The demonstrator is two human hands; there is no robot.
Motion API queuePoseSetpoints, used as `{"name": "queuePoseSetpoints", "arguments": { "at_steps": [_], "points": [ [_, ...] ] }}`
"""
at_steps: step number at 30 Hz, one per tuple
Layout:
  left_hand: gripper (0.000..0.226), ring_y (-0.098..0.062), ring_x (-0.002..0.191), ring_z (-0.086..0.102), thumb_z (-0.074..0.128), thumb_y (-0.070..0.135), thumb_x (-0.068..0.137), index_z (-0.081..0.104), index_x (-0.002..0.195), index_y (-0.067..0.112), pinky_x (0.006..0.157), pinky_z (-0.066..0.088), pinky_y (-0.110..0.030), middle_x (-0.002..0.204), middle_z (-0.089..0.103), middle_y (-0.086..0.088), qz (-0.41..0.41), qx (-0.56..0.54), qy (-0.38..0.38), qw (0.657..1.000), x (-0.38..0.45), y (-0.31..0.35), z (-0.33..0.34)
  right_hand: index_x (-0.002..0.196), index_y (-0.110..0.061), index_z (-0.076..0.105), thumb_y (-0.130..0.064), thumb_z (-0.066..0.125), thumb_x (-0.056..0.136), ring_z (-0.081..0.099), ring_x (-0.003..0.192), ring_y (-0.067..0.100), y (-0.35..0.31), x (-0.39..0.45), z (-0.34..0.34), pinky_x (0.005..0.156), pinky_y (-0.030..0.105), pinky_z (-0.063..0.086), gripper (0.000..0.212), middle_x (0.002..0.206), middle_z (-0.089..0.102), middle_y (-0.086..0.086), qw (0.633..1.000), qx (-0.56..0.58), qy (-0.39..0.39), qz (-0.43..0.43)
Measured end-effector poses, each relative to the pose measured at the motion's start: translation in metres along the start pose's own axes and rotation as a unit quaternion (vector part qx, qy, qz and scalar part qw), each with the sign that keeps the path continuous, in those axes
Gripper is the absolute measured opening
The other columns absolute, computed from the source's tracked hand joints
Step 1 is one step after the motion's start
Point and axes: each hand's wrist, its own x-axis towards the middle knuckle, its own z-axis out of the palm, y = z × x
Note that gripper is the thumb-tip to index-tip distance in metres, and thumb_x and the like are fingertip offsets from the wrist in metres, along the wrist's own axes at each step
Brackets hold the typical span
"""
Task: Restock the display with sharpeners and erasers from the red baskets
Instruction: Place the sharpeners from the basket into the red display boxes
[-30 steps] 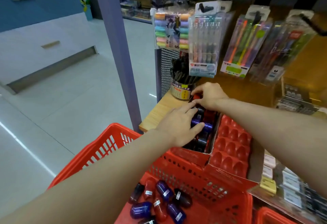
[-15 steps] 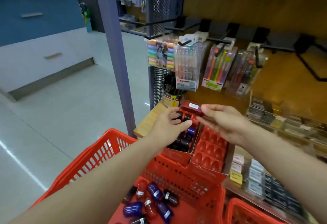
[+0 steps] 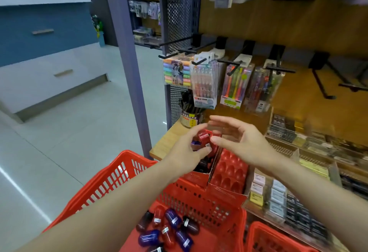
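My left hand (image 3: pixel 186 153) holds a red sharpener (image 3: pixel 203 136) just above the red display box (image 3: pixel 196 177), which stands on the shelf with dark and purple sharpeners inside. My right hand (image 3: pixel 242 142) hovers beside it with fingers spread, its thumb next to the sharpener. A red moulded tray (image 3: pixel 229 172) with empty pockets leans against the box on the right. Below my arms a red basket (image 3: pixel 123 174) holds several purple and red sharpeners (image 3: pixel 169 229). Boxed erasers (image 3: pixel 275 193) lie on the shelf to the right.
A second red basket (image 3: pixel 266 239) shows at the bottom right. Pen packs (image 3: pixel 205 84) hang from black hooks on the wooden back wall above a cup of pens (image 3: pixel 190 115). A purple post (image 3: pixel 129 62) stands left of the shelf, with tiled floor beyond.
The red sharpener has passed from my right hand's pinch into my left hand. My right hand's fingers have spread apart. The camera has tilted upward.
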Motion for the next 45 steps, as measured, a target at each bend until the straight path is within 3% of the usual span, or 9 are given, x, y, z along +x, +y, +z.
{"name": "queuePoseSetpoints", "arguments": {
  "at_steps": [2, 6, 11, 16, 22, 28, 38, 41, 45],
  "points": [
    [0.071, -0.019, 0.103, 0.065, 0.071, 0.012, 0.089, 0.037, 0.144, 0.043, 0.094, 0.055, -0.038, 0.125, 0.058, 0.006, -0.008, 0.012, -0.011, 1.000, 0.008, -0.003, 0.002, 0.128, -0.029, 0.062, -0.017, 0.078, 0.080, 0.064, 0.108, 0.001, 0.002, 0.006, -0.003, 0.092, 0.018, 0.051, 0.052, 0.117, 0.069, -0.015, 0.998, -0.052, -0.020, -0.018],
    [0.079, -0.012, 0.096, 0.062, 0.075, 0.016, 0.085, 0.028, 0.147, 0.028, 0.080, 0.054, -0.025, 0.108, 0.056, 0.016, -0.014, 0.015, -0.018, 1.000, 0.021, -0.010, 0.006, 0.119, -0.035, 0.067, -0.023, 0.079, 0.080, 0.063, 0.104, -0.005, 0.015, 0.019, -0.010, 0.092, 0.020, 0.050, 0.043, 0.112, 0.069, -0.020, 0.986, -0.161, -0.042, -0.017],
    [0.052, -0.014, 0.128, 0.047, 0.065, 0.010, 0.092, 0.045, 0.140, 0.014, 0.106, 0.039, -0.024, 0.135, 0.052, 0.001, 0.037, 0.193, 0.030, 0.980, 0.041, -0.021, -0.004, 0.103, -0.035, 0.066, -0.031, 0.085, 0.073, 0.063, 0.086, -0.001, 0.043, 0.048, -0.025, 0.081, 0.009, 0.043, 0.036, 0.094, 0.064, -0.018, 0.960, -0.247, 0.124, 0.050],
    [0.052, -0.017, 0.143, 0.030, 0.051, 0.011, 0.099, 0.037, 0.149, 0.012, 0.112, 0.021, -0.019, 0.156, 0.035, -0.004, 0.046, 0.345, -0.048, 0.936, 0.061, -0.042, -0.011, 0.091, -0.028, 0.059, -0.025, 0.088, 0.070, 0.063, 0.081, 0.004, 0.071, 0.088, -0.017, 0.056, 0.006, 0.040, 0.036, 0.094, 0.067, -0.007, 0.954, -0.201, 0.186, 0.125],
    [0.053, -0.010, 0.147, 0.021, 0.047, 0.025, 0.102, 0.034, 0.152, 0.011, 0.111, 0.014, -0.013, 0.163, 0.019, 0.006, 0.048, 0.379, -0.078, 0.921, 0.064, -0.075, -0.018, 0.098, -0.025, 0.061, -0.022, 0.084, 0.076, 0.063, 0.083, 0.008, 0.090, 0.107, -0.003, 0.076, 0.021, 0.051, 0.033, 0.102, 0.067, -0.003, 0.948, -0.204, 0.209, 0.123],
    [0.051, -0.006, 0.145, 0.023, 0.044, 0.026, 0.103, 0.035, 0.151, 0.013, 0.111, 0.018, -0.015, 0.163, 0.014, 0.012, 0.063, 0.371, -0.078, 0.923, 0.063, -0.082, -0.018, 0.113, -0.020, 0.064, -0.019, 0.078, 0.083, 0.061, 0.110, 0.020, 0.100, 0.122, 0.009, 0.097, 0.033, 0.049, 0.034, 0.115, 0.067, 0.002, 0.937, -0.290, 0.157, 0.117],
    [0.050, -0.004, 0.144, 0.025, 0.048, 0.026, 0.102, 0.038, 0.149, 0.014, 0.102, 0.013, -0.005, 0.162, 0.018, 0.013, 0.067, 0.353, -0.080, 0.930, 0.064, -0.084, -0.021, 0.114, -0.019, 0.071, -0.025, 0.081, 0.079, 0.057, 0.121, 0.019, 0.109, 0.142, 0.030, 0.106, 0.032, 0.044, 0.038, 0.123, 0.067, 0.002, 0.927, -0.343, 0.104, 0.112],
    [0.050, -0.004, 0.144, 0.026, 0.048, 0.027, 0.102, 0.038, 0.150, 0.014, 0.107, 0.017, -0.010, 0.162, 0.017, 0.014, 0.062, 0.358, -0.087, 0.927, 0.065, -0.083, -0.022, 0.127, -0.023, 0.065, -0.016, 0.067, 0.092, 0.052, 0.128, 0.023, 0.101, 0.141, 0.029, 0.105, 0.031, 0.041, 0.036, 0.135, 0.060, 0.005, 0.917, -0.381, 0.056, 0.103],
    [0.051, -0.007, 0.147, 0.019, 0.046, 0.028, 0.103, 0.035, 0.151, 0.015, 0.112, 0.014, -0.014, 0.163, 0.013, 0.012, 0.052, 0.362, -0.091, 0.926, 0.063, -0.078, -0.020, 0.150, -0.023, 0.038, 0.011, 0.047, 0.086, 0.038, 0.140, 0.024, 0.086, 0.132, 0.025, 0.106, 0.027, 0.037, 0.073, 0.156, 0.034, 0.005, 0.889, -0.441, -0.069, 0.105]
  ]
}}
